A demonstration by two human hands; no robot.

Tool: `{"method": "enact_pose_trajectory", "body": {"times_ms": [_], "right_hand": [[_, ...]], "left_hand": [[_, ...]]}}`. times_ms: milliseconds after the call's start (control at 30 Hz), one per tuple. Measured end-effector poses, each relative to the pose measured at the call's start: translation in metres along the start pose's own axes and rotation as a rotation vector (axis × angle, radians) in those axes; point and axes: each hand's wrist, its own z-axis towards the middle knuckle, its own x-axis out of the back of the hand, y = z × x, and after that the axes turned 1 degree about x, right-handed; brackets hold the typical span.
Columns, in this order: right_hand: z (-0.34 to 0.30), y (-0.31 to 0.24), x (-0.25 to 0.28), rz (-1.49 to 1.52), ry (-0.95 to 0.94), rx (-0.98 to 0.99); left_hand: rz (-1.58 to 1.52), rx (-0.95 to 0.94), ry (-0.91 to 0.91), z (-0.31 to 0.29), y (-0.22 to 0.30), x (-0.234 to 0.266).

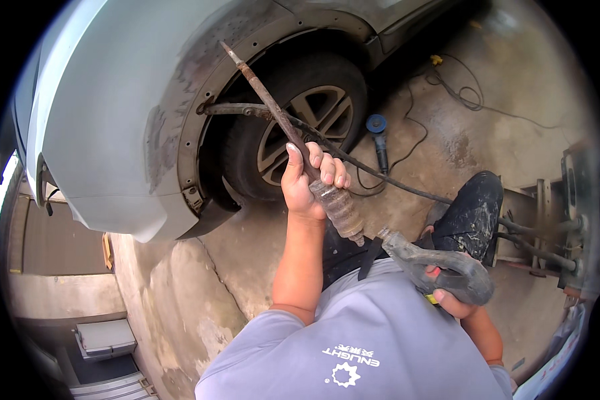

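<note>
Shirt, rusty rod through clenched left hand, power tool — clamped in right hand

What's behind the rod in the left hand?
Behind the rod: the wheel arch, wheel and a metal bar. Whatever sits directly behind the rod and left hand is covered.

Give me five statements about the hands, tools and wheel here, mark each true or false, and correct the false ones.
1. The left hand grips a rusty metal rod. True.
2. The right hand is empty. False: it holds a grey tool with a red part.
3. An angle grinder lies on the floor. True.
4. The wheel lies flat, away from any vehicle. False: it stands within the wheel arch.
5. The rod's ribbed end and the grey tool are apart. True.
</note>
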Motion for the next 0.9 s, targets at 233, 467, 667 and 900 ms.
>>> {"method": "enact_pose_trajectory", "body": {"times_ms": [233, 467, 667, 900], "right_hand": [[0.001, -0.005, 0.003, -0.024, -0.02, -0.038], [-0.004, -0.003, 0.006, -0.083, -0.021, 0.009], [-0.001, 0.001, 0.008, -0.127, -0.056, 0.056], [0.0, -0.002, 0.012, -0.233, -0.095, 0.209]], "left_hand": [[-0.05, 0.011, 0.008, 0.003, 0.006, 0.003], [-0.046, 0.001, 0.013, 0.003, -0.003, 0.0], [-0.062, 0.009, -0.048, 0.005, -0.001, 0.006], [-0.058, -0.003, -0.008, 0.009, -0.009, -0.002]]}}
